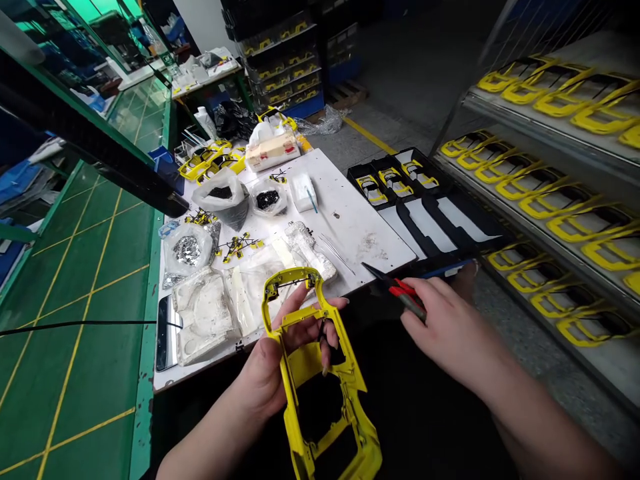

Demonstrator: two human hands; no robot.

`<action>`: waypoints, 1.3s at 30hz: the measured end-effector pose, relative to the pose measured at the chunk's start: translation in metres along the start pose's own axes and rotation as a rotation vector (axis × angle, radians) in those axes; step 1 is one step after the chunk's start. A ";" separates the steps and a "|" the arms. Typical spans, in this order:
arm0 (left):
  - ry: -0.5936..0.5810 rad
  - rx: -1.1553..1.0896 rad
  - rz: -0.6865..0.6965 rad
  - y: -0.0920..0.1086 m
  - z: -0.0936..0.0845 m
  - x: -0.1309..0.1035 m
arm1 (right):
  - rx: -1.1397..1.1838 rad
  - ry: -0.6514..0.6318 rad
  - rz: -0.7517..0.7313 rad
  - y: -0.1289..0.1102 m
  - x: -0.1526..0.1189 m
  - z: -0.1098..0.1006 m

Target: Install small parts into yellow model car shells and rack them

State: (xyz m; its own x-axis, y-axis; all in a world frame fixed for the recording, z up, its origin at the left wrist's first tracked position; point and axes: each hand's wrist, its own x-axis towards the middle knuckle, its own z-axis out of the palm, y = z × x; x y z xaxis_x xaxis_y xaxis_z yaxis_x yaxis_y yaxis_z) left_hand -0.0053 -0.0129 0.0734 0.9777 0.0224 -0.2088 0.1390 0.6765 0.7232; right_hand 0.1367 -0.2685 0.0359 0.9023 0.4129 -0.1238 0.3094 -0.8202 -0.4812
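Note:
My left hand (pixel 280 357) grips a yellow model car body shell (pixel 357 373) around one side, with fingers reaching through its openings. The shell is tilted, its inner side facing me, and small dark parts sit at its far end. In my right hand (pixel 445 327) is a pair of long-nosed pliers (pixel 400 291) with red and dark handles. Their dark tip points left over the table edge, apart from the shell. Beyond the shell lie a worn whitish block (pixel 205 317), clear plastic film (pixel 250 283) and thin metal tweezers (pixel 337 253).
On the white table (pixel 350 200) stand bags of silver parts (pixel 190 250) and black parts (pixel 267 199), plus yellow-black pieces (pixel 240 247). A black tray (pixel 390 180) holds yellow car bodies. At right, a rack (pixel 525 127) carries rows of shells; a green conveyor (pixel 75 300) runs left.

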 end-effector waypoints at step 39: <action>0.210 0.500 0.051 0.004 0.026 -0.007 | 0.519 -0.156 -0.104 -0.082 -0.031 -0.016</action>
State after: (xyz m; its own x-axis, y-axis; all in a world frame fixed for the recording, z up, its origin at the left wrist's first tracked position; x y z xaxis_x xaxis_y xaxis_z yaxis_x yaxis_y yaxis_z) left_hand -0.0070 -0.0299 0.0949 0.9398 0.2270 -0.2554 0.2003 0.2395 0.9500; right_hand 0.0883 -0.2205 0.0931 0.8077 0.5671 -0.1611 0.1697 -0.4854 -0.8577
